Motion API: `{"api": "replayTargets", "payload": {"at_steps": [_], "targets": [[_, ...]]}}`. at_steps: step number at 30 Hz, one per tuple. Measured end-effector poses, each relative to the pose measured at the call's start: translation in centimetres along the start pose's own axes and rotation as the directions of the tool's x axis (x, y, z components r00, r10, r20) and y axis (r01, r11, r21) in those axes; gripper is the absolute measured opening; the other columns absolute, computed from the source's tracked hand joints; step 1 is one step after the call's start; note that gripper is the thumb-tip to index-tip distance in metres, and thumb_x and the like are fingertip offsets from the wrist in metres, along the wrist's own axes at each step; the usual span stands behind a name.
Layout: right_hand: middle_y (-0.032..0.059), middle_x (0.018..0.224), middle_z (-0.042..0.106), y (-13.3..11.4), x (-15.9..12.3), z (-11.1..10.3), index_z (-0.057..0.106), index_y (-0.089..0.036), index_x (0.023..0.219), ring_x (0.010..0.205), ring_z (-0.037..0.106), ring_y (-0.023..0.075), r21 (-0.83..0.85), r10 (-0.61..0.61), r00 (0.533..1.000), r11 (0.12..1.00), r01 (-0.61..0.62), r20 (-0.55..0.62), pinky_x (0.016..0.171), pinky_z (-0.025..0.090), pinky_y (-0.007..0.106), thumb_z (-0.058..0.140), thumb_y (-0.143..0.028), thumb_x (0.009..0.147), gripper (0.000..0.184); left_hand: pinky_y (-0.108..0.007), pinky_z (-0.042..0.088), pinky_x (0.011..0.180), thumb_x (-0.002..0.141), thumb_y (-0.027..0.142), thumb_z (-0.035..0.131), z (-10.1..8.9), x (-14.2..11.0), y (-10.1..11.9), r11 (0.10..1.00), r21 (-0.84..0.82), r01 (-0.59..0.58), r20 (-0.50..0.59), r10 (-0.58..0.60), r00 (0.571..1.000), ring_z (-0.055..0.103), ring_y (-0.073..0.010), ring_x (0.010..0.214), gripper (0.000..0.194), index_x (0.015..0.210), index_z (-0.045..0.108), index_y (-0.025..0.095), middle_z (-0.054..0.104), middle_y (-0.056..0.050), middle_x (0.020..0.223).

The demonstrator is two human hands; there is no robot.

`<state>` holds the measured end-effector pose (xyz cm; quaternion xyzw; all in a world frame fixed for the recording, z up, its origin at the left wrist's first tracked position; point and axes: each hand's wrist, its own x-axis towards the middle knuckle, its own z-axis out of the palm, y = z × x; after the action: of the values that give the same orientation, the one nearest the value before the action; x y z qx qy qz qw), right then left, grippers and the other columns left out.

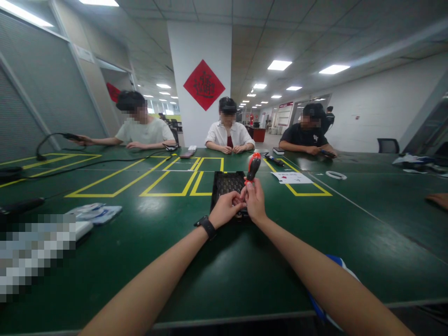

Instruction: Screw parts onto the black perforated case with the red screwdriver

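Observation:
My right hand (256,201) is closed round a screwdriver (254,167) with a red and black handle, which points up and leans slightly to the right. My left hand (227,207) is pinched at the low end of the screwdriver, its fingertips touching or almost touching those of the right. What sits between the left fingers is hidden. Beneath both hands lies a black tray-like case (228,181) with a patterned, pocketed inside. Its near right part is covered by my hands.
Yellow tape outlines (164,192) mark the green table (168,261). A printed sheet (292,178) and a white ring-shaped roll (336,175) lie to the right. Blue-white packets (96,213) are at left. Black cables (94,163) cross the far left. Three people sit opposite.

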<state>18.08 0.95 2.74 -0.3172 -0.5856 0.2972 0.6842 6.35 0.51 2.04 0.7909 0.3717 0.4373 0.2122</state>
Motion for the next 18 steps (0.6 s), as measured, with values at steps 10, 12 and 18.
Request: {"api": "replayTargets", "payload": {"at_steps": [10, 12, 18], "targets": [[-0.0058, 0.054, 0.047, 0.21, -0.08, 0.04, 0.048, -0.020, 0.102, 0.039, 0.036, 0.0058, 0.010, 0.035, 0.999, 0.999, -0.035, 0.012, 0.039, 0.030, 0.017, 0.036, -0.043, 0.086, 0.031, -0.022, 0.043, 0.067, 0.079, 0.025, 0.052, -0.22, -0.18, -0.16, 0.999, -0.025, -0.039, 0.053, 0.040, 0.998, 0.056, -0.0123, 0.069, 0.015, 0.081, 0.061, 0.013, 0.064, -0.003, 0.074], [-0.0057, 0.055, 0.047, 0.08, -0.12, 0.03, 0.048, -0.020, 0.100, 0.042, 0.038, 0.0061, -0.005, -0.002, 1.000, 1.000, 0.002, -0.014, 0.042, 0.032, 0.017, 0.037, -0.042, 0.086, 0.028, -0.022, 0.043, 0.065, 0.076, 0.027, 0.056, -0.09, -0.11, -0.17, 0.999, -0.038, -0.033, 0.022, 0.034, 0.999, 0.056, -0.0121, 0.068, 0.015, 0.082, 0.060, 0.013, 0.063, -0.003, 0.075], [-0.0058, 0.054, 0.047, -0.04, 0.00, -0.04, 0.048, -0.019, 0.102, 0.043, 0.039, 0.0062, -0.016, -0.014, 0.999, 1.000, 0.014, 0.031, 0.043, 0.032, 0.017, 0.037, -0.040, 0.087, 0.028, -0.021, 0.041, 0.062, 0.076, 0.025, 0.057, 0.11, 0.00, -0.27, 0.999, 0.037, -0.028, 0.008, 0.028, 1.000, 0.053, -0.0110, 0.064, 0.013, 0.076, 0.059, 0.013, 0.061, -0.001, 0.070]]}}
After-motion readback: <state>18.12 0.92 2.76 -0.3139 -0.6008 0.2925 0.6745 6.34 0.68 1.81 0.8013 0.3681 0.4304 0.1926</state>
